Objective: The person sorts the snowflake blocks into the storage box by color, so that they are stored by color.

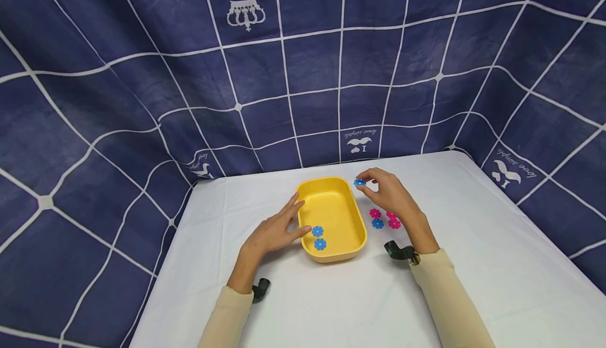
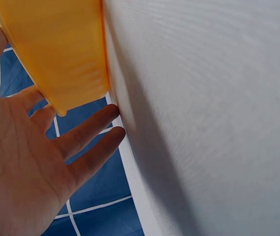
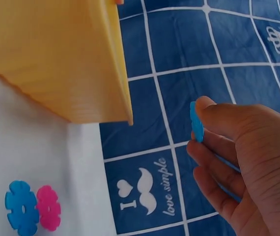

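Note:
A yellow plastic tub (image 1: 331,256) stands on the white-covered table, with two blue flower-shaped discs (image 1: 320,244) lying inside near its front left corner. My left hand (image 1: 274,232) rests at the tub's left rim, fingers spread, the thumb reaching over the edge. In the left wrist view its fingers lie along the tub's outer wall (image 2: 56,54). Beyond the tub's far right corner, my right hand (image 1: 390,193) pinches a blue flower-shaped disc (image 1: 360,183) between thumb and fingers. The right wrist view shows this disc (image 3: 196,123) edge-on, held above table level.
Right of the tub lie several pink flower discs (image 1: 394,223) and one blue disc (image 1: 377,224) on the white tablecloth (image 1: 331,306). A dark blue checked curtain (image 1: 312,64) hangs behind and at both sides. Each wrist carries a black camera mount (image 1: 399,251).

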Demonstrator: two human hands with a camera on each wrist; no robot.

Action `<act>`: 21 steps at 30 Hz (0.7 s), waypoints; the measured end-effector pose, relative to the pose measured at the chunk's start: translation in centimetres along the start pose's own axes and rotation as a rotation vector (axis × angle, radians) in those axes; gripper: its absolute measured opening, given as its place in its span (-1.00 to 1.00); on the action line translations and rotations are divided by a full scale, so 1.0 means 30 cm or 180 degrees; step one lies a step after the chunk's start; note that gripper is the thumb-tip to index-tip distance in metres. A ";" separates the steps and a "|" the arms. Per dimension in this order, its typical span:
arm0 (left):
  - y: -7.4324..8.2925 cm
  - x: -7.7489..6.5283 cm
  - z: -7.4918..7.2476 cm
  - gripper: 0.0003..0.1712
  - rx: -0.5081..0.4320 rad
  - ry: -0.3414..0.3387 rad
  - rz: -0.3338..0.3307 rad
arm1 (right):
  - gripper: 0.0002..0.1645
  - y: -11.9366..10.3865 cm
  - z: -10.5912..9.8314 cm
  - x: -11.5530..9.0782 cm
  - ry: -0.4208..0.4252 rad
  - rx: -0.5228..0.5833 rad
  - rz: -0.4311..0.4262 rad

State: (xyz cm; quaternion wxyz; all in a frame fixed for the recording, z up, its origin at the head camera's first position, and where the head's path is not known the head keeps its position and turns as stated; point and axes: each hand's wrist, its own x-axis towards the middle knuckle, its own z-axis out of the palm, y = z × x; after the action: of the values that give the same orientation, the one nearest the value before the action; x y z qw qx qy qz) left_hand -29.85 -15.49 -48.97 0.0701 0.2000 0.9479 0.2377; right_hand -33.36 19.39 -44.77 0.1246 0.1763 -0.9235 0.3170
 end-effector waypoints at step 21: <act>-0.009 -0.002 0.001 0.05 0.0000 -0.0015 -0.0019 | -0.68 -0.147 0.083 0.004 -0.0208 0.0116 -0.0347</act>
State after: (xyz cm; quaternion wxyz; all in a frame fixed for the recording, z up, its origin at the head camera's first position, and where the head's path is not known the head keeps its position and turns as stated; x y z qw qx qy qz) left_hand -29.88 -15.71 -49.13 0.0731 0.1977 0.9484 0.2370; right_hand -31.99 14.56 -44.25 0.1083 0.2388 -0.9103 0.3205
